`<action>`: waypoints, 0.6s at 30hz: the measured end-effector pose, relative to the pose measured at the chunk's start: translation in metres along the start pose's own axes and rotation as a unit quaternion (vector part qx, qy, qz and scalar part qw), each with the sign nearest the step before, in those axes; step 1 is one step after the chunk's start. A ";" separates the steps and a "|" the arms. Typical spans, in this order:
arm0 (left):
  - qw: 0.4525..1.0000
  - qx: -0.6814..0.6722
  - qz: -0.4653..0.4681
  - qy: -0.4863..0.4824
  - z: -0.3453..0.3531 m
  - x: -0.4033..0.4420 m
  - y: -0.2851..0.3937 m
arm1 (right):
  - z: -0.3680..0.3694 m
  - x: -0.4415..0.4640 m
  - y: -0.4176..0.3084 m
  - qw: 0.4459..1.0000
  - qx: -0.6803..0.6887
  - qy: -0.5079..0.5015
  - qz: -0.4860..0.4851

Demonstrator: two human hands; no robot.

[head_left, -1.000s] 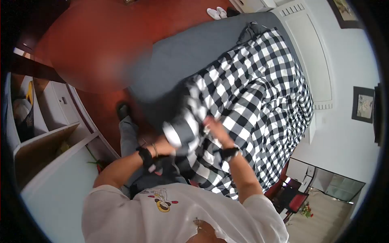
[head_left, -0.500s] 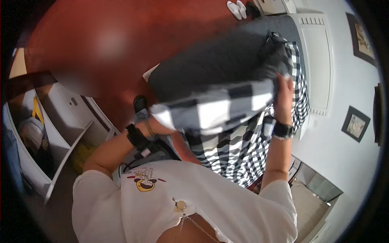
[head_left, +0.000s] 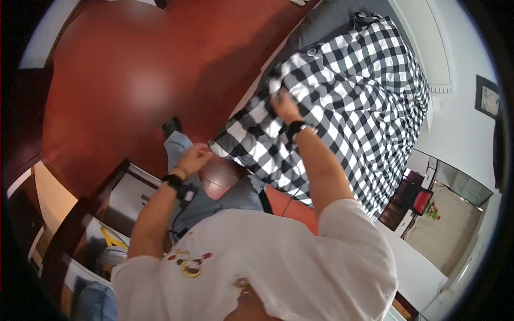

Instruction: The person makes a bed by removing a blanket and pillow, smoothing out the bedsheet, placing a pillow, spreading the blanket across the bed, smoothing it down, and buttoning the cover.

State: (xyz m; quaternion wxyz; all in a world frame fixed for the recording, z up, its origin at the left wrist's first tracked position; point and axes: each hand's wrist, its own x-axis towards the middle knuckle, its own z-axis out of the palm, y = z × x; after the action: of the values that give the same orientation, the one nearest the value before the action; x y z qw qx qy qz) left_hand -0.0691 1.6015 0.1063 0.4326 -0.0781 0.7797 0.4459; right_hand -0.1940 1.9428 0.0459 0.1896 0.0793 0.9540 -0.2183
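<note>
A black-and-white checked duvet (head_left: 348,115) covers most of the bed, with wrinkles over its surface. My left hand (head_left: 194,159) is at its near left corner, fingers curled and their tips against the fabric. Farther up the same side, my right hand (head_left: 288,108) is closed on the duvet near its edge, slightly blurred. The fingertips of that hand are partly hidden by bunched cloth. Both wrists wear dark bands.
Dark grey bedding (head_left: 316,27) shows at the far side, beside a white headboard (head_left: 423,37). Red floor (head_left: 123,96) lies to the left. An open cabinet (head_left: 126,203) with stored items stands by my left arm. A dresser with a mirror (head_left: 450,224) is at the right.
The raised duvet flap has come down over the grey bedding toward the left edge. My right hand has moved left along the duvet, my left hand slightly down, and the view has turned.
</note>
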 end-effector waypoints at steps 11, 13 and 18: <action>0.988 0.007 0.004 0.154 -0.297 0.045 -0.028 | 0.073 -0.105 -0.005 0.953 0.097 -0.263 0.112; 0.985 -0.019 0.100 0.138 -0.301 0.090 0.049 | 0.045 -0.106 -0.019 0.932 0.142 -0.261 0.207; 0.911 -0.070 0.396 -0.093 -0.263 0.087 0.375 | 0.062 -0.079 0.018 0.973 0.027 -0.210 0.093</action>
State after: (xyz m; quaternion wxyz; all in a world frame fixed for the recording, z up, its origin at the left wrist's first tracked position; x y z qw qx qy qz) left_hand -0.4720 1.6453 0.3375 0.2844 0.2482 0.6697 0.6396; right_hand -0.0969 1.9255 0.0190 0.4026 0.1252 0.8752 -0.2372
